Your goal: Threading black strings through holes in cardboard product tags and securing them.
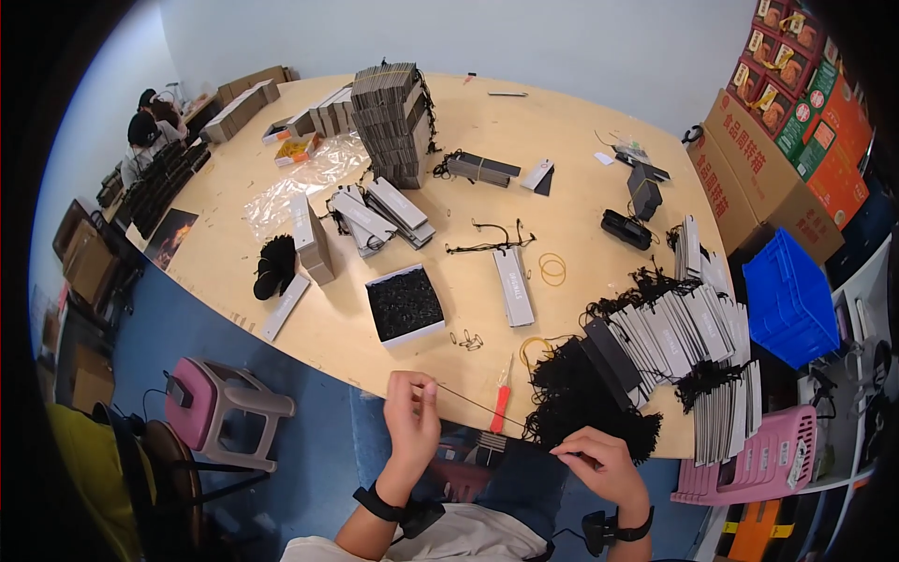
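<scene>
Head view: on one table we judge the work partway, many grey tags apparently corded, the remainder uncountable. We count one white box, a left hand and right hand apart, one red-handled tool and one thin cord by the table's near edge, pinched by the left; whether the right grips it, we cannot tell

A thin dark cord is pinched by the left fingers and stretched toward a black cord heap beyond the right fingers. Between these, a red-handled tool is laid on the surface; past the left fingers, a white box is placed.
</scene>
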The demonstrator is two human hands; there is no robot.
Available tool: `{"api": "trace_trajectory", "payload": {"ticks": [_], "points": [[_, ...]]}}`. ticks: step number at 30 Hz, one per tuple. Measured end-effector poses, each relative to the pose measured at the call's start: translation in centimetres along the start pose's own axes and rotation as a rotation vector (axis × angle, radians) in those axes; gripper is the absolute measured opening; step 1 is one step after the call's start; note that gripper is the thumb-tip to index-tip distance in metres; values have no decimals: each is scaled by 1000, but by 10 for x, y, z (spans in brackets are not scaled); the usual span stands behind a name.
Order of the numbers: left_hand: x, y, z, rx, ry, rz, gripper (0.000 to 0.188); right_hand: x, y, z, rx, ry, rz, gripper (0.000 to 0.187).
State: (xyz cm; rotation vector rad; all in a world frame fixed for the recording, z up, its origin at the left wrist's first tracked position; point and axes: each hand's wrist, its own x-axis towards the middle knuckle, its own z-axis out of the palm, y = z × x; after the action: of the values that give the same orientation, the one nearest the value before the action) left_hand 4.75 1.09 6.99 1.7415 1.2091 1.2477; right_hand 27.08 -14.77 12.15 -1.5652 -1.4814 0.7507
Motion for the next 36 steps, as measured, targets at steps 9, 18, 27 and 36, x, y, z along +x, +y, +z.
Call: {"api": "trace_trajectory", "payload": {"ticks": [9,18,27,36], "points": [[13,-26,-18,-58,311,3,14,23,-15,-20,279,222,-205,15],[-8,0,-9,-31,25,175,7,20,-24,-8,790,120,-74,38],[-40,35,5,-313,-372,373,3,25,-31,14,207,-60,64,27],[-48,42,11,-483,-578,193,8,21,-34,9,207,-163,144,23]]}}
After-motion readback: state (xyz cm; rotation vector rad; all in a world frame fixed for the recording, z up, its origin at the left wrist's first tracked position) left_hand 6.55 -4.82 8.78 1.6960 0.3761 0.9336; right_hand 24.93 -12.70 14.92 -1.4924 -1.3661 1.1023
